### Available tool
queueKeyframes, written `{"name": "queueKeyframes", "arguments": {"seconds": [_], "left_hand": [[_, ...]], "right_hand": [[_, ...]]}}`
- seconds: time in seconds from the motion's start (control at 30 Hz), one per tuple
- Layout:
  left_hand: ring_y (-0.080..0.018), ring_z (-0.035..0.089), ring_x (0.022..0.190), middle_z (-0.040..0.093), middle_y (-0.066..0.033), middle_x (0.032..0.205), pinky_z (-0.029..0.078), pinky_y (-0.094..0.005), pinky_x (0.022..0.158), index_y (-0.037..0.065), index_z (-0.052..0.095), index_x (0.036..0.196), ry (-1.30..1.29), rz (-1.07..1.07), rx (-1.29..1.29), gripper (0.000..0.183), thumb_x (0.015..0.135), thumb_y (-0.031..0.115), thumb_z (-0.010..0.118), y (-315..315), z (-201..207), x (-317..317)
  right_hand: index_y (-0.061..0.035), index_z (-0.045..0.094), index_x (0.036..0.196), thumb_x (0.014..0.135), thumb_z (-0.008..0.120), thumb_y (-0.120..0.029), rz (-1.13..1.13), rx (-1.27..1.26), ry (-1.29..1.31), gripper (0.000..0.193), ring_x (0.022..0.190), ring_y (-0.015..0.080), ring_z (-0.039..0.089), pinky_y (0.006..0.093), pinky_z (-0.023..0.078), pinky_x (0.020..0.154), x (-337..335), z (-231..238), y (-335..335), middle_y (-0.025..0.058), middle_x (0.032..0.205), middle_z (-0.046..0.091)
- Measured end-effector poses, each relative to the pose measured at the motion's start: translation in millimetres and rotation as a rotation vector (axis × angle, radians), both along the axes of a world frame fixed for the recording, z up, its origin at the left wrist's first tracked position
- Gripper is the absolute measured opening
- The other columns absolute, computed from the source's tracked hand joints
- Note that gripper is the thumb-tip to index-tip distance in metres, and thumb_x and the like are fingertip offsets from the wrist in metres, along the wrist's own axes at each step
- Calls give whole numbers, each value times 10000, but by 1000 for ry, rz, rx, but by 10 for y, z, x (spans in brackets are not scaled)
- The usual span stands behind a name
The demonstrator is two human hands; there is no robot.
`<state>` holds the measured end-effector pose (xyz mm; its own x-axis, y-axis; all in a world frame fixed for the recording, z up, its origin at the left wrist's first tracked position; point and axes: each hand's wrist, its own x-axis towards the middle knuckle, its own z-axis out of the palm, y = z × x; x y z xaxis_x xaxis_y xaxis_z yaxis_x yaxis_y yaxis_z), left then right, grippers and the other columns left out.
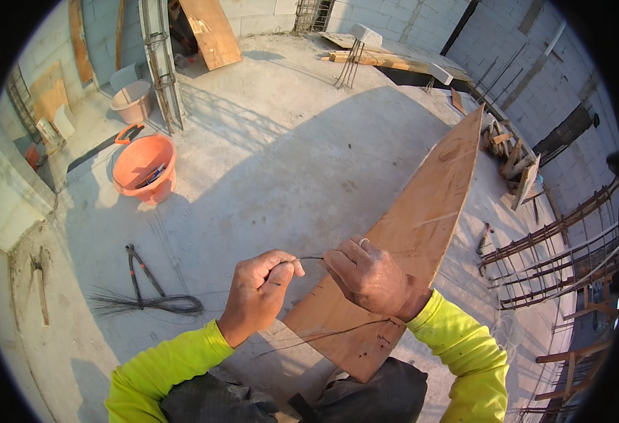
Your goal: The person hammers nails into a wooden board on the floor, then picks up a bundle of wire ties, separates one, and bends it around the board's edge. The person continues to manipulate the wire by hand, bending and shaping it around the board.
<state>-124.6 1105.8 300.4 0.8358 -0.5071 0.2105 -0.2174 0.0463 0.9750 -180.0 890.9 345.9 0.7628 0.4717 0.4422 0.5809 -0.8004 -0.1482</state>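
Observation:
A short dark stretch of thin wire [312,258] spans the gap between my hands. My left hand [260,287] is closed, pinching one end between thumb and bent forefinger. On the other side my right hand [369,276], with a ring on one finger, closes over the wire's other end. Below my right hand a long plywood strip [422,225] slants from near my knees toward the far right. Another thin wire runs across its near end, below my right wrist. To the left lie a coil of binding wire [175,304] and long-handled cutters [137,271] that touch it.
An orange bucket [155,158] with tools inside stands at left, a paler tub [132,102] behind it. Upright rebar with a concrete block [366,35] rises from the floor ahead. At right are a rebar cage [556,240] and scrap wood [514,158]. Pincers [41,282] lie far left.

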Motion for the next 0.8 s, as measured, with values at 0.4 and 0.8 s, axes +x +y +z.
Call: {"name": "queueKeyframes", "arguments": {"seconds": [0.4, 0.8], "left_hand": [[-53, 427, 563, 558, -19, 643, 370, -260, 501, -34, 691, 886, -66, 2, 80, 146, 915, -10, 550, -79, -141, -19], [-73, 464, 564, 587, -41, 659, 392, -258, 522, -26, 671, 854, -38, -22, 149, 145, 930, 20, 556, -112, -160, 72]], "right_hand": [[-40, 634, 900, 900, 733, -156, -28, 64, 133, 153, 602, 183, 550, 337, 452, 546, -105, 43, 26, 43, 740, 522], [-5, 651, 993, 924, 653, -94, 11, -158, 132, 113, 639, 156, 555, 319, 474, 553, -174, -8, 20, 43, 786, 572]]}}
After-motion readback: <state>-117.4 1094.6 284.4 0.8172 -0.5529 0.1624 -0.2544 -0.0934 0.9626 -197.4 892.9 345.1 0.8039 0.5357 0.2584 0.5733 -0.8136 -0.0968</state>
